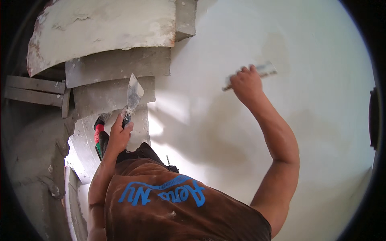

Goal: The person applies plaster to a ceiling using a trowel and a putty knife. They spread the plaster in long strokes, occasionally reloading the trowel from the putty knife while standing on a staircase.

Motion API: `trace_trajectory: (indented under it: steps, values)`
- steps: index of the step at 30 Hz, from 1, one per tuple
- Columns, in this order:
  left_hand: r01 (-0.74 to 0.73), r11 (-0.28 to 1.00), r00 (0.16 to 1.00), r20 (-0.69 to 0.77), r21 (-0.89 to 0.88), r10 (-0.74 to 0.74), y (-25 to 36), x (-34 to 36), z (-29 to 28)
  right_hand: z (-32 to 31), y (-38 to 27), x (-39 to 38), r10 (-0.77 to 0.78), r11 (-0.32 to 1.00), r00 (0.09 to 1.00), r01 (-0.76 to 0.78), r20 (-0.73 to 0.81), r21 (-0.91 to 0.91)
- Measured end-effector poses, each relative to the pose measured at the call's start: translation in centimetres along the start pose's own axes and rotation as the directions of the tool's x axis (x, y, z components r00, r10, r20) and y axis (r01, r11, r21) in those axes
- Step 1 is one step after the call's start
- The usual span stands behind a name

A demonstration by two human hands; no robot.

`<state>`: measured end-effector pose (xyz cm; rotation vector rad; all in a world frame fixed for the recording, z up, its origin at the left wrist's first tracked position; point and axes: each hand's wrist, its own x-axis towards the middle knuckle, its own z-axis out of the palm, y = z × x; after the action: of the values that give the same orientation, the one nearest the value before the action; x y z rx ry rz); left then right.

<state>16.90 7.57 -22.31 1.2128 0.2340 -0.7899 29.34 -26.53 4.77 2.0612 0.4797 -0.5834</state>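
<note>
My right hand (245,82) grips a wide flat steel blade (265,69) on or close to the white plastered wall (309,100), which has damp-looking grey-beige patches; the blade is slightly blurred. My left hand (122,130) is closed on the dark handle of a putty knife (134,90), whose narrower metal blade points up and carries white and grey residue. It is held over the grey concrete steps beside my body. My brown shirt (161,213) fills the bottom middle.
Concrete stairs (112,90) climb at the upper left, with a pale, rough-edged step (100,28) at the top. Wooden boards (34,90) lie at the left. My foot (99,130) in red, green and black stands on a lower step. A rough broken edge (60,156) runs down the left.
</note>
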Motion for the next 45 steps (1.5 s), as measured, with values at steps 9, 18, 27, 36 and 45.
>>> trace_trajectory:
  steps: [9,18,27,36,45]
  values:
    - [0.089,0.996,0.991,-0.1,-0.01,-0.09,-2.9,-2.4,-2.8,13.1,-6.2,12.7,-0.02,0.986,0.998,0.03,0.061,-0.162]
    - [0.125,0.989,0.988,-0.081,-0.075,-0.131,-4.0,-2.2,-3.8,5.4,-8.2,6.5,-0.079,0.997,0.954,0.073,0.289,0.033]
    - [0.187,0.982,0.982,-0.031,0.021,-0.187,-3.0,-2.2,-2.7,11.3,-8.6,13.8,0.208,0.978,0.935,-0.191,0.287,-0.088]
    - [0.203,0.978,0.978,-0.044,-0.044,-0.205,-3.5,-2.4,-4.2,1.2,-4.7,5.9,0.1,0.995,0.934,-0.104,0.342,-0.007]
    - [0.125,0.988,0.989,0.071,0.096,-0.132,-2.1,-0.2,-1.4,-1.7,14.1,4.4,0.565,0.78,0.824,-0.547,-0.034,-0.302]
